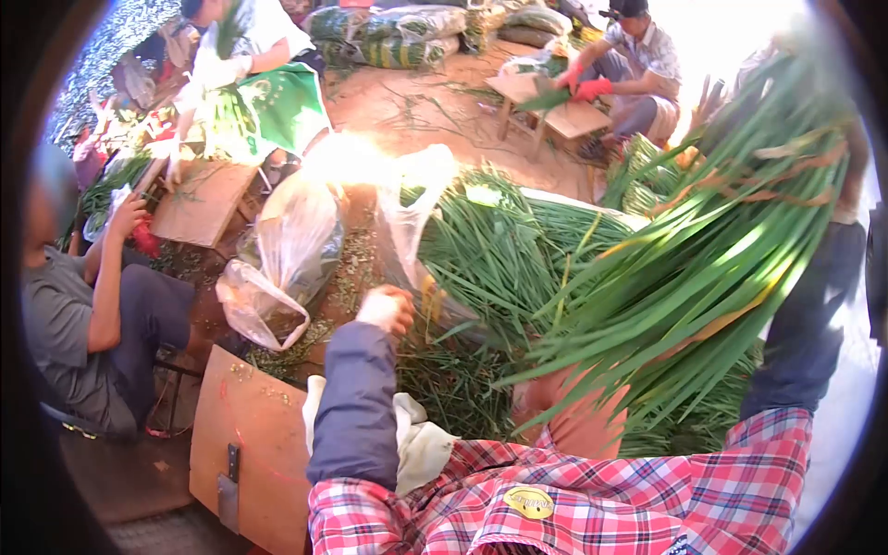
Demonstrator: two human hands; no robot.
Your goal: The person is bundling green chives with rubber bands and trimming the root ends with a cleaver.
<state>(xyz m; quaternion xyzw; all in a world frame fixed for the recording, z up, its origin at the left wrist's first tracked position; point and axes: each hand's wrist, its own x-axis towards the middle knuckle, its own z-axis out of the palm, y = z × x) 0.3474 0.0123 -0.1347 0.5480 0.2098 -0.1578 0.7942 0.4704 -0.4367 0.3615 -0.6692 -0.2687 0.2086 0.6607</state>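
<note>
At the right edge, my right hand [855,168] is raised and holds up a large bunch of garlic chives [712,250], whose long flat green leaves fan down and left. The leaves hide much of that hand's fingers. Near the middle, my left hand [387,310] is raised with its fingers curled in, and I see nothing in it. Beyond it lies a heap of chives [490,240] beside a clear plastic bag [412,208]. More loose green leaves [453,384] lie below, by my legs.
A wooden board [250,444] with a cleaver [228,490] is at lower left, near a white cloth [421,444]. A filled plastic bag [287,245] stands ahead. Seated people work at left and at the low table [578,118]. Packed bags [398,37] are stacked at the back.
</note>
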